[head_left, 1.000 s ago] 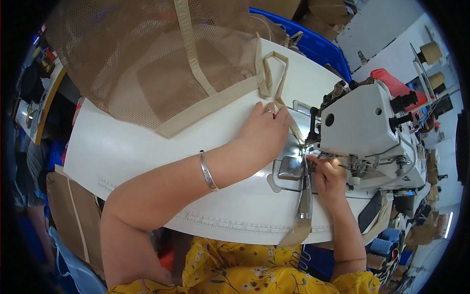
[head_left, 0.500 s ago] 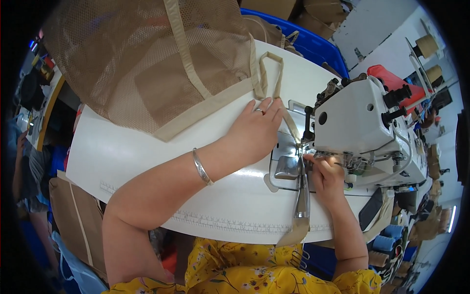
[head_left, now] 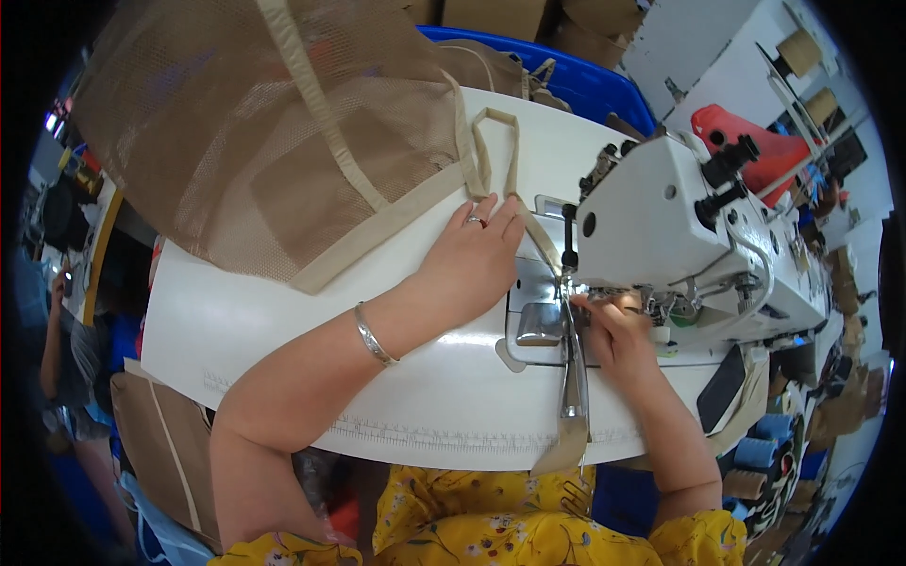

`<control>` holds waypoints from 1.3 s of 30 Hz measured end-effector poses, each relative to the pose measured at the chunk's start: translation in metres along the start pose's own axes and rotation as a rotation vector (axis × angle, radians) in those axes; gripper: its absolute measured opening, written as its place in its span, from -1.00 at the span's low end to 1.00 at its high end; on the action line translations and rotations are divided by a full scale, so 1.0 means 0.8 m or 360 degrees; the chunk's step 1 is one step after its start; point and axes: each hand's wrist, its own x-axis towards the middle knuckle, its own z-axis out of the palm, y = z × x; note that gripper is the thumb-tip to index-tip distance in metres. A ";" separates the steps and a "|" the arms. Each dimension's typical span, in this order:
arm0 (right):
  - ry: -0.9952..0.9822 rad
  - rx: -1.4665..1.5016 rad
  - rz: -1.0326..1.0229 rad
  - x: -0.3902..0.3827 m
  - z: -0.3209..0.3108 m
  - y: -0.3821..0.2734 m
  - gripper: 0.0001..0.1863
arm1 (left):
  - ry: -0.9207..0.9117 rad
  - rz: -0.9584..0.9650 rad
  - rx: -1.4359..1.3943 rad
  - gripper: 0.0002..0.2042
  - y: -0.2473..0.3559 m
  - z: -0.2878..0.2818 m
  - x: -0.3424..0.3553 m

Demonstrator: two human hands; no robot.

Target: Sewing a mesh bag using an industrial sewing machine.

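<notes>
Right, head view, the only one we've got: the left hand [head_left: 472, 259] lies flat and open, palm down on the white table [head_left: 283, 330], fingertips pressing the tan webbing strap [head_left: 524, 222] where it runs toward the needle. Nothing is pinched there, it's a spread, steadying press. At three o'clock from it, the right hand [head_left: 613, 330] sits tucked under the head of the white sewing machine [head_left: 679, 226], fingers curled around the strap beside the presser foot; whether they truly clamp it I cannot tell, the machine arm hides the tips. The strap itself loops at twelve o'clock of the left hand, passes under the needle, then trails down over the table edge at six o'clock. The tan mesh bag [head_left: 283, 141] lies heaped at ten o'clock, its bound edge just beside the left fingers. A blue bin [head_left: 585, 85] shows behind, thread cones [head_left: 755, 453] low at four o'clock. My read for stitching well: keep the webbing flat and straight, feed evenly, fingertips clear of the needle.
</notes>
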 end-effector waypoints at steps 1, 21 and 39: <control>-0.0019 0.0034 0.0035 -0.002 -0.001 0.000 -0.58 | 0.0062 0.0092 -0.0050 -0.54 0.001 -0.007 0.004; 0.0370 -0.0292 -0.0208 -0.010 0.015 0.016 -0.82 | -0.0261 0.0237 -0.0315 -0.80 0.024 -0.015 0.013; 0.0262 -0.0281 -0.0179 -0.009 0.019 0.021 -0.61 | -0.0418 -0.0167 -0.0300 -0.73 0.032 -0.011 0.014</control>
